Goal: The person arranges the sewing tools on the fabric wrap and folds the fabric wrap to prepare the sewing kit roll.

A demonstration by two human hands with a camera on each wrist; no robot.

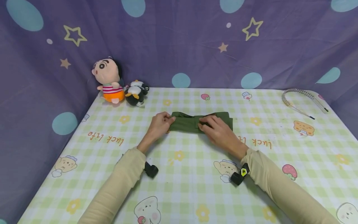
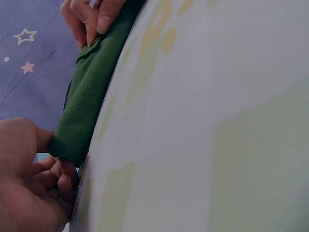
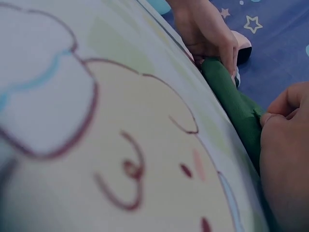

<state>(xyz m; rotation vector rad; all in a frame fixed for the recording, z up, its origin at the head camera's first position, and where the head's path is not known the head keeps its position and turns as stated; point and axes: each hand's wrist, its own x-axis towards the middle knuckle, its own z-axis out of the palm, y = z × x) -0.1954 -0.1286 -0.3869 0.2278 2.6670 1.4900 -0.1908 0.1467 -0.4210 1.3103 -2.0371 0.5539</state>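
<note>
A dark green bow-shaped cloth [image 1: 184, 123] lies across the middle of the table, with layered flaps along its far edge and a narrow band at its centre. My left hand [image 1: 160, 125] pinches its left end; in the left wrist view the thumb is above the cloth [image 2: 89, 99] and curled fingers are below. At the centre, my right hand [image 1: 221, 133] pinches the fabric between thumb and fingers. The right wrist view shows the right hand [image 3: 287, 140] gathering a small fold there. Its fingers partly hide the band.
Two plush toys, a boy doll [image 1: 112, 81] and a penguin [image 1: 136, 92], are at the table's back left corner. A beaded headband [image 1: 299, 91] lies at the back right. Behind the checked tablecloth [image 1: 193, 180] hangs a purple curtain [image 1: 167, 40].
</note>
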